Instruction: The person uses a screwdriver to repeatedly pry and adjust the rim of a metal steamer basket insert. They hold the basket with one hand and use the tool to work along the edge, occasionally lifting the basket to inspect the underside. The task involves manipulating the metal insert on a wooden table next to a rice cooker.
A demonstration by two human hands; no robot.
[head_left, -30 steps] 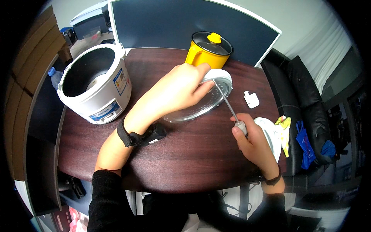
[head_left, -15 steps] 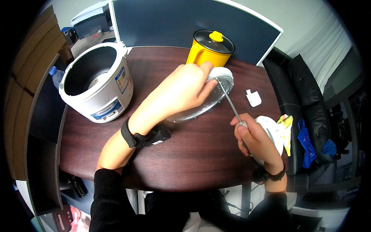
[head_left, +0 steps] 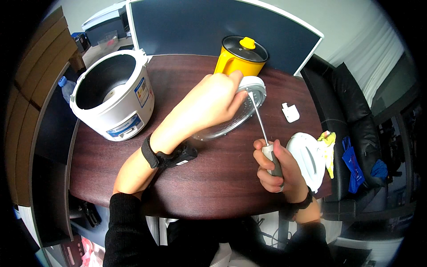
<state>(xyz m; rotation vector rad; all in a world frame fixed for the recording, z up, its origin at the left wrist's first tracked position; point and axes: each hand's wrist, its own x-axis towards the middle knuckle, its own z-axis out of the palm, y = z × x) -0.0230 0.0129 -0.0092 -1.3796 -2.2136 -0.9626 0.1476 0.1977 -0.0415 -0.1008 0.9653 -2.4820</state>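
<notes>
My left hand (head_left: 212, 99) grips the upper edge of a round grey-and-clear rice cooker lid (head_left: 255, 107), tilted up off the table. The hand hides part of the lid. In my right hand (head_left: 288, 171) is a screwdriver (head_left: 272, 161) with a grey handle, my fingers wrapped round it. Its metal shaft slants up and left, the tip at the lid's rim beside my left fingers. A small white plastic piece (head_left: 291, 113) lies to the right of the lid. Beyond my right hand rests a white oval cover (head_left: 310, 161).
An open white rice cooker body (head_left: 133, 107) stands at the left of the dark wooden table (head_left: 222, 178). Behind the lid is a yellow pot (head_left: 245, 64) with a glass lid, near a dark partition (head_left: 195, 26). A yellow patterned cloth (head_left: 328, 155) lies at the right edge.
My right hand has moved slightly left and down and turned, so the screwdriver's handle shows and its shaft stands steeper. The left hand still holds the lid, almost in place.
</notes>
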